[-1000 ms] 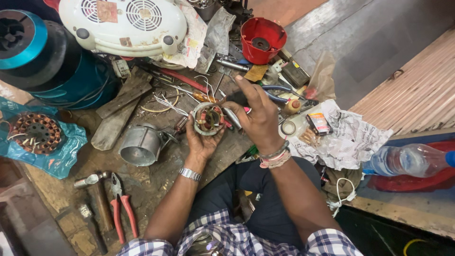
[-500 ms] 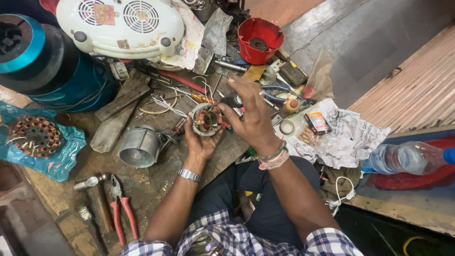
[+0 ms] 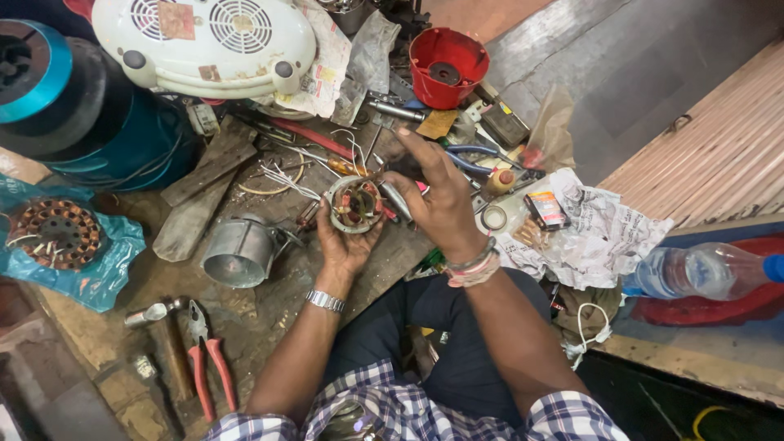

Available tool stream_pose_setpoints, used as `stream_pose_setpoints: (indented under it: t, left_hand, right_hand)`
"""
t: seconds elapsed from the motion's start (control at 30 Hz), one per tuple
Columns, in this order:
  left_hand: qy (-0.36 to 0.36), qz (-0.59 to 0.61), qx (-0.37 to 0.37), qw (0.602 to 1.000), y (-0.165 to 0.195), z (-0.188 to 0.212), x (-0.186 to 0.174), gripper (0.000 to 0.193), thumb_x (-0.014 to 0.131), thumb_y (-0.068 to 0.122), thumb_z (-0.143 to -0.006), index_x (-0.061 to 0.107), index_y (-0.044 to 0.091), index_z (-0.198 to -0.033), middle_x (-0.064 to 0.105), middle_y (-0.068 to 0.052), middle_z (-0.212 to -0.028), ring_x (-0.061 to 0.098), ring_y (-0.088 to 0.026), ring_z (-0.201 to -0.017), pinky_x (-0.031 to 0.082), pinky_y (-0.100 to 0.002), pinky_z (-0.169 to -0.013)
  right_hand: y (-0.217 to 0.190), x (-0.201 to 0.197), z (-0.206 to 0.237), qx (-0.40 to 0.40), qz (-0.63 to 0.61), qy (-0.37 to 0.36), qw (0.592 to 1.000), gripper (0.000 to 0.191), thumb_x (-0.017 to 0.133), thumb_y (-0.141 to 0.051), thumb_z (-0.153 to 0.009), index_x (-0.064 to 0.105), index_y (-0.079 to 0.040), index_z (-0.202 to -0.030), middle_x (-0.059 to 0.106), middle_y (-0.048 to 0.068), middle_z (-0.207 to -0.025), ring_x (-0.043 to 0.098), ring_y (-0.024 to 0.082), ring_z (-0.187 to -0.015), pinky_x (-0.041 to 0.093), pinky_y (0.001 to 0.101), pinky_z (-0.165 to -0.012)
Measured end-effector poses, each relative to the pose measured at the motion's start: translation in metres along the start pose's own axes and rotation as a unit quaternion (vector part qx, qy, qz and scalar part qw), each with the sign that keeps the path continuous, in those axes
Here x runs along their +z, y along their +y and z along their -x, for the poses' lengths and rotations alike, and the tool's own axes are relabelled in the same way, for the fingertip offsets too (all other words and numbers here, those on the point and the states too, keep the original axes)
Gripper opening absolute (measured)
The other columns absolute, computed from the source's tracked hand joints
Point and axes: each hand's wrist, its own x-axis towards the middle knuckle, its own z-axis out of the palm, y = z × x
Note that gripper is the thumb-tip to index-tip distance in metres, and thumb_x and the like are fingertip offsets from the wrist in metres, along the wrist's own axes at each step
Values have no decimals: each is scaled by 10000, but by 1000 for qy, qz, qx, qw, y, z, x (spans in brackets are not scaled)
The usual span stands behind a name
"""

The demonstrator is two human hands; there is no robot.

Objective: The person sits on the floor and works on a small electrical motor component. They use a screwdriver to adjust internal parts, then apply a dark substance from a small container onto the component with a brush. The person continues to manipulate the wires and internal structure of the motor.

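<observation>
Small round motor stator with copper windings sits cupped in the left hand, whose fingers curl up around its rim, above the cluttered wooden bench. Right hand rests against the stator's right side, its fingers spread loosely rather than clenched; whether they pinch anything I cannot tell. Just left of the left hand lies a grey metal cylindrical housing. Red-handled pliers lie near the bench's front edge, and a red plastic cup stands farther back.
</observation>
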Motion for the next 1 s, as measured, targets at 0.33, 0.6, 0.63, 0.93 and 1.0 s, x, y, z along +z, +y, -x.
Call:
stream_pose_setpoints:
  t: [0.33, 0.6, 0.63, 0.93, 1.0]
  left_hand:
    - [-11, 6, -2, 1000, -1, -2, -5, 829, 612, 743, -838, 606, 115, -1380, 710, -95, -1228, 722, -284, -1039, 640, -408, -834]
    - [-5, -3, 5, 1000, 0, -1, -2, 819, 609, 743, -822, 604, 142, -1378, 712, -69, -1238, 716, -270, -1062, 629, -417, -857]
    - [-2, -5, 4, 1000, 0, -1, -2, 815, 606, 745, -819, 606, 146, -1372, 714, -70, -1230, 718, -272, -1056, 628, -414, -849]
    - [-3, -5, 2, 1000, 1, 0, 0, 810, 605, 743, -838, 610, 136, -1374, 713, -82, -1223, 713, -282, -1052, 626, -410, -840]
    - [3, -3, 0, 1000, 0, 0, 0, 811, 602, 742, -836, 611, 133, -1372, 714, -86, -1222, 716, -284, -1050, 626, -410, -835]
  right_hand:
    - [3, -2, 0, 40, -62, -23, 997, 606, 760, -67, -1019, 452, -137, -1536, 692, 134, -1310, 743, 277, -1152, 623, 345, -963]
    - [-2, -2, -3, -32, -73, -1, 997, 605, 742, -98, -988, 408, -110, -1492, 623, 180, -1342, 660, 329, -1216, 546, 407, -1030]
    - [-2, -2, -3, -3, -148, -24, 989, 568, 690, -87, -1033, 384, -95, -1512, 619, 182, -1380, 662, 323, -1243, 542, 408, -1048]
    - [4, 0, 1, -50, -23, -1, 998, 651, 759, -52, -950, 406, -87, -1496, 629, 215, -1384, 636, 376, -1294, 524, 445, -1084]
    - [4, 1, 0, -13, -24, -2, 1000, 650, 789, -90, -979, 433, -110, -1522, 682, 143, -1330, 704, 305, -1190, 564, 387, -1022]
